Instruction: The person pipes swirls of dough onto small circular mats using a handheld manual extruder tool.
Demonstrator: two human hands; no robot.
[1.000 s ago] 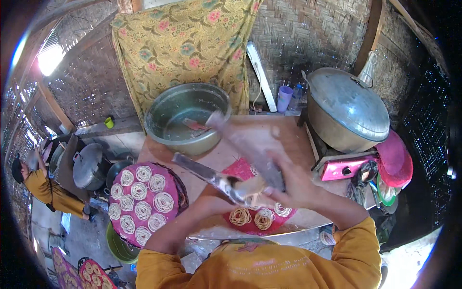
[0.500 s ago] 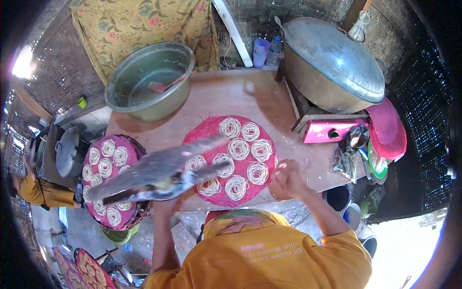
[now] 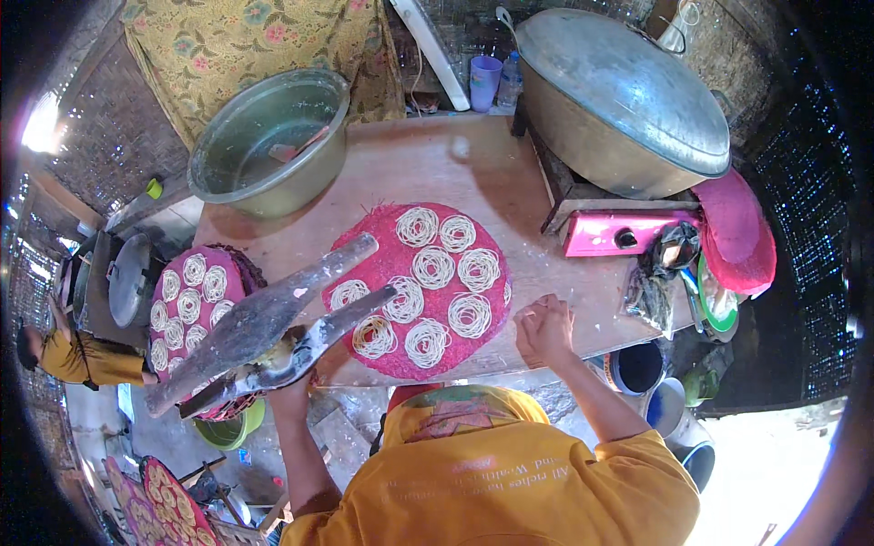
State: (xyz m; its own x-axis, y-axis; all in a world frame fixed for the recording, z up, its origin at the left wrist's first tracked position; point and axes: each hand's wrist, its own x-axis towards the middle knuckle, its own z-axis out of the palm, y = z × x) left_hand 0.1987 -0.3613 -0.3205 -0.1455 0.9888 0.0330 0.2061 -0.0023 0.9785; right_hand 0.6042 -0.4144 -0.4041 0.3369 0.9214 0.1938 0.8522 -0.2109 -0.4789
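My left hand (image 3: 293, 389), mostly hidden beneath a long two-handled wooden noodle press (image 3: 264, 328), is closed on it. The press slants above the table, over the left part of a round pink mat (image 3: 357, 244). On that mat lie several coiled nests of thin white noodle strands (image 3: 432, 267). The nest (image 3: 374, 337) nearest the press shows a yellowish middle. My right hand (image 3: 544, 332) rests as a fist on the table, just right of the mat, with nothing seen in it.
On the left is another pink mat (image 3: 175, 314) of nests. A green basin (image 3: 211, 187) stands at the back left, a big lidded pot (image 3: 628, 136) on a pink-fronted stove (image 3: 601, 235) at the back right. A person (image 3: 96, 362) is at far left. Buckets (image 3: 667, 409) stand below right.
The press, blurred before, now shows sharply and slants more steeply, its far handle end farther left. My right hand stays beside the mat. The whole view has shifted slightly.
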